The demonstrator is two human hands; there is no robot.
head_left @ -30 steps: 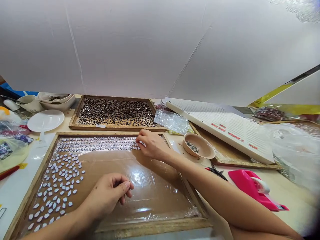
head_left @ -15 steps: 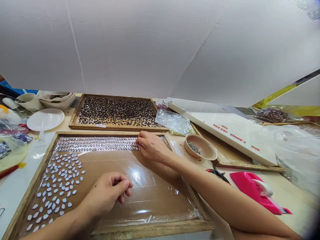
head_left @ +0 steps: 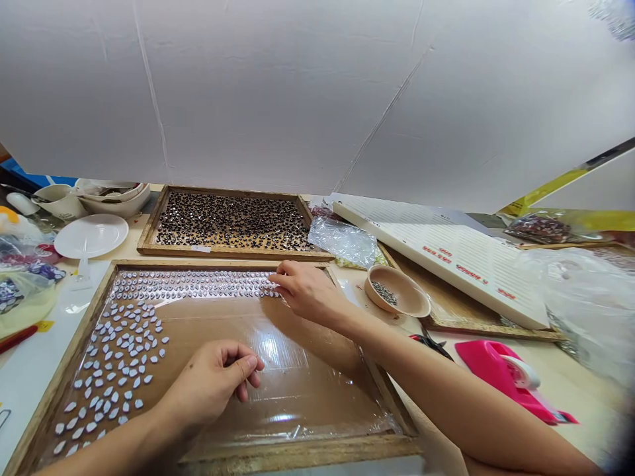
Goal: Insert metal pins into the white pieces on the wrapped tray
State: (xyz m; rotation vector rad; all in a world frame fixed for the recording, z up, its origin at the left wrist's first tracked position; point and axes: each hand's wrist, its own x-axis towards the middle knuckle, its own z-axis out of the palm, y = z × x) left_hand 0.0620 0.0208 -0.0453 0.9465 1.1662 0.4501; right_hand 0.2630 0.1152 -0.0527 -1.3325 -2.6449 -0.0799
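Observation:
A wooden-framed tray (head_left: 297, 451) lies in front of me, its bed covered with clear film. Tight rows of small pale pieces with dark centres (head_left: 193, 284) run along its far side. Loose white leaf-shaped pieces (head_left: 114, 383) are scattered over its left part. My right hand (head_left: 310, 294) reaches to the right end of the rows, fingertips pinched down at the pieces; whatever they hold is too small to make out. My left hand (head_left: 218, 373) hovers above the middle of the tray, thumb pressed against curled fingers. Anything inside that pinch is hidden.
Behind stands another framed tray (head_left: 143, 248) of dark beads. To the right are a bowl (head_left: 421, 303) with small grains, a long white foam board (head_left: 446, 258), black-handled scissors (head_left: 431, 345) and a pink tape dispenser (head_left: 491, 370). A white plate (head_left: 92, 236) sits at left.
My right hand has shifted very slightly right, with its fingers reaching out straighter over the row ends. The left hand stays practically where it was.

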